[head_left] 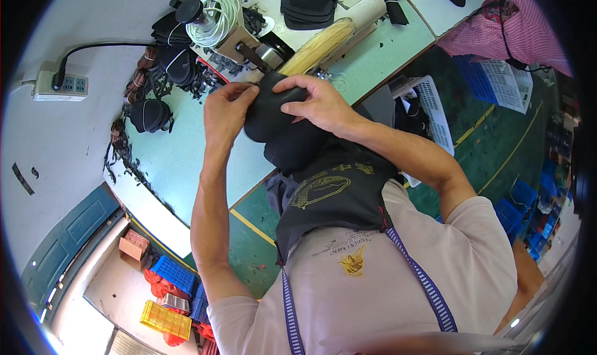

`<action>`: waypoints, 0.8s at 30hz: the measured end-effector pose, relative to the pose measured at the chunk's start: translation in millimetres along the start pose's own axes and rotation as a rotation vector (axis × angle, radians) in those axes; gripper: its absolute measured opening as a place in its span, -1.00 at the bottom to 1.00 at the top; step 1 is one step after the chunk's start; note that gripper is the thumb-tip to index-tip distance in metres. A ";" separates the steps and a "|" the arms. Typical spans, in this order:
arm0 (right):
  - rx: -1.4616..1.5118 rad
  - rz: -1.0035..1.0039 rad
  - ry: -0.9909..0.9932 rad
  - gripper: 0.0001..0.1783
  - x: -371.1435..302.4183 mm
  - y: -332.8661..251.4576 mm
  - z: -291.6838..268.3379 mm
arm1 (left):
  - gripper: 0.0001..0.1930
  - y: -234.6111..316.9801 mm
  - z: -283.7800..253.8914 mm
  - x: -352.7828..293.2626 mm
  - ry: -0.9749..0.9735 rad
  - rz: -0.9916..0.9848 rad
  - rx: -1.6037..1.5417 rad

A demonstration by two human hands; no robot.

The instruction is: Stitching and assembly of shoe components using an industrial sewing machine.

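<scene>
the pale green table (168, 168) spans the left and centre of the frame, with a white machine (368, 10) along its top. at upper centre, a curved black piece (262, 124) sits between both hands, near the machine's metal head (268, 55). the right hand (324, 106) grips its right side, thumb below fingers; the left hand (225, 111) pinches its upper-left edge. even, light tension should keep that edge flat; fingertips are best kept clear of the metal.

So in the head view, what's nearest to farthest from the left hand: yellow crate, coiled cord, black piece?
1. Black piece: pinched by the left hand.
2. Coiled cord: upper left, past the hand.
3. Yellow crate: lower left, beyond the table.
</scene>
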State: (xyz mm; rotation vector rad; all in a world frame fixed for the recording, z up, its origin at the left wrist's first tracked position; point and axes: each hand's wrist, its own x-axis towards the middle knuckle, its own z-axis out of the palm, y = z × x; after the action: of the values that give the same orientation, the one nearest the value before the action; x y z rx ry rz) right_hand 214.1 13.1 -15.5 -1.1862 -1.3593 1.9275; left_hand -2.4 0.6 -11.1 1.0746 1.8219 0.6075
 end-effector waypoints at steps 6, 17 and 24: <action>0.051 0.060 -0.018 -0.62 18.5 3.7 5.7 | -0.70 16.7 -3.0 14.6 0.143 0.122 0.400; -1.108 -0.967 0.581 -0.77 31.3 -73.4 -92.0 | -0.68 -44.3 38.7 -94.2 -0.012 0.109 0.173; -0.817 -0.922 0.360 -0.62 14.6 -5.8 -53.2 | -0.73 -77.1 62.6 -102.4 0.327 0.549 0.476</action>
State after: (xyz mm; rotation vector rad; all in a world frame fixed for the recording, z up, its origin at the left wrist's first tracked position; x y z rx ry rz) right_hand 252.2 52.8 -22.1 -0.8711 -2.0403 0.4930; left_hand 42.1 -128.6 -52.2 1.9266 2.0086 0.7140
